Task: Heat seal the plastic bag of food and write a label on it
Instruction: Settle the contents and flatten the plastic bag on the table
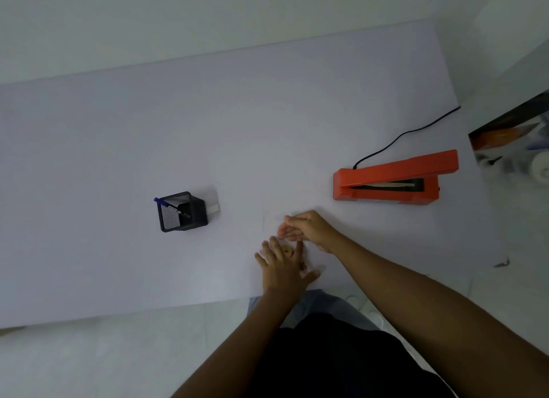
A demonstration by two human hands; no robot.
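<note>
- Left hand (283, 262) lay flat, fingers spread, pressing the clear food bag (300, 259) on the white counter (118, 160).
- Right hand (309, 228) pinched the bag's top edge.
- Orange heat sealer (392, 179) sat open to the right.

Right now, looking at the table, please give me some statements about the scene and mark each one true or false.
1. The orange heat sealer stands with its arm raised. True.
2. The pen lies flat on the table. False: it stands in the black mesh holder.
3. Both hands rest on the plastic bag. True: left hand, right hand.
4. The bag is inside the sealer. False: it lies on the table, nearer the person.
</note>
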